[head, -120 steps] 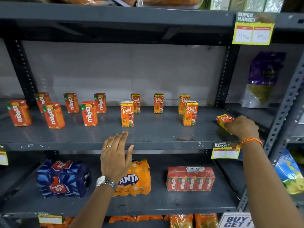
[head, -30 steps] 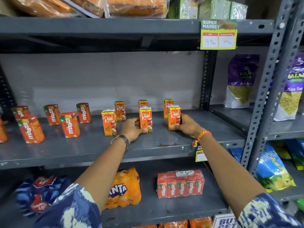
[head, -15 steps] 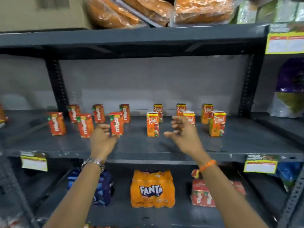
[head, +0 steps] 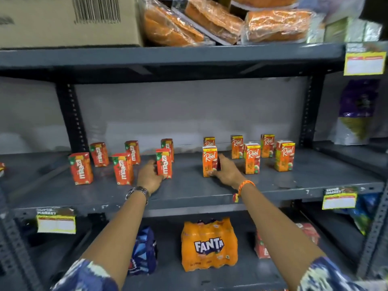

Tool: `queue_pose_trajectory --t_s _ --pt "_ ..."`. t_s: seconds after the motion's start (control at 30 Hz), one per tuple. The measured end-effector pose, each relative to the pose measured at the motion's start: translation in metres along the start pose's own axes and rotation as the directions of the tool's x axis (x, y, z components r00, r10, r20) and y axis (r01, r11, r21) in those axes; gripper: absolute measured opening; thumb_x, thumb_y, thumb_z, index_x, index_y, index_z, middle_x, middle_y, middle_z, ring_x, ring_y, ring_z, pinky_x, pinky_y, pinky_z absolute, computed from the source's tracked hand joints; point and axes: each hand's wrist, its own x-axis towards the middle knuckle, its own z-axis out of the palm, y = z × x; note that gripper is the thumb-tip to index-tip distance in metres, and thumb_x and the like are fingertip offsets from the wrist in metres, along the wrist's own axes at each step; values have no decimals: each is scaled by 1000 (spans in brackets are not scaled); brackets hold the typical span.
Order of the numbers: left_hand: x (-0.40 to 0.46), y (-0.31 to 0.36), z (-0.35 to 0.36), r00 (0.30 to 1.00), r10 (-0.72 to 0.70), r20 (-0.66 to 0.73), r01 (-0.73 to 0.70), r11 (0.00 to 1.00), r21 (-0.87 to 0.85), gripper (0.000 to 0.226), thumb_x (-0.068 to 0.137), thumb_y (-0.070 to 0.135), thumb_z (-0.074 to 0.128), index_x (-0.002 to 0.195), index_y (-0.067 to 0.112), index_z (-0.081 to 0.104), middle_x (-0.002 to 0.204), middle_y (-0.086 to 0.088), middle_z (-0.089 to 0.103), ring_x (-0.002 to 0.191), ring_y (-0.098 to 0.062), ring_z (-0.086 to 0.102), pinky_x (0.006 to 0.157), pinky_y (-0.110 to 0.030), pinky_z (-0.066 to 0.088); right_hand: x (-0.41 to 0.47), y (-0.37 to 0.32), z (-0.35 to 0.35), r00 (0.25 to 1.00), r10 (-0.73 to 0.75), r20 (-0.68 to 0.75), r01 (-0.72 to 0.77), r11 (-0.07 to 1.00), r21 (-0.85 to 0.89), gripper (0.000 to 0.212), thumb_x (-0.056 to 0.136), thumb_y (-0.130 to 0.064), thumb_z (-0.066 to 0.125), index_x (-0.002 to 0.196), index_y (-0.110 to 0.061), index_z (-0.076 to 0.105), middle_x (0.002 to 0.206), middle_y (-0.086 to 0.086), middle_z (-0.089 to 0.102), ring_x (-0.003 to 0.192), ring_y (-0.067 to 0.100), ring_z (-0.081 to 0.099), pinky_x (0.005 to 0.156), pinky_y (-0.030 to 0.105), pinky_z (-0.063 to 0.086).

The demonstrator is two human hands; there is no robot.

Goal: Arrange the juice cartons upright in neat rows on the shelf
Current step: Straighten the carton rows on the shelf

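Small juice cartons stand upright on the grey middle shelf [head: 189, 190] in two loose rows. Several red Maaza cartons fill the left half, several orange Real cartons the right half. My left hand [head: 149, 177] is closed around the front Maaza carton [head: 164, 163], which stands on the shelf. My right hand [head: 227, 170] grips the front left Real carton [head: 209, 161] from its right side. Further right stand two more front Real cartons [head: 252, 158] [head: 285, 156].
A Fanta bottle pack [head: 209, 244], a blue bottle pack [head: 143, 252] and a red carton pack [head: 261, 247] lie on the shelf below. A cardboard box [head: 69, 19] and wrapped bread [head: 210, 19] sit above. Yellow price tags [head: 56, 223] hang on the shelf edges; black uprights [head: 72, 116] flank the bay.
The view has swung a little to the left. My right hand, open in the air half a second ago, has closed on the front left Real carton. My left hand stays on the Maaza carton.
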Motion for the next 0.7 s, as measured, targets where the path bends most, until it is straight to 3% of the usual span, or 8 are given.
queue_pose_trajectory --t_s 0.2,0.33,0.7 --pt "1 1 5 999 -3 -42 4 1000 11 48 79 12 79 124 7 60 121 -13 70 109 -30 67 98 -46 51 2 3 3 997 18 -79 -27 994 -105 45 92 -12 67 134 -3 53 135 16 63 127 33 58 111 42 44" --pt "-3 3 2 999 -35 -32 35 999 -24 51 81 13 77 129 9 59 123 -13 69 112 -29 66 95 -36 47 -3 4 3 993 20 -112 -32 993 -112 32 93 -7 60 124 0 58 126 19 66 121 35 61 104 38 46" --pt "-6 4 1 998 -30 -46 31 999 29 52 84 13 74 133 10 56 124 -13 69 114 -30 65 100 -43 47 -4 1 1 992 92 -88 -96 994 -46 46 91 -12 66 134 -5 54 133 14 64 127 33 58 109 40 43"
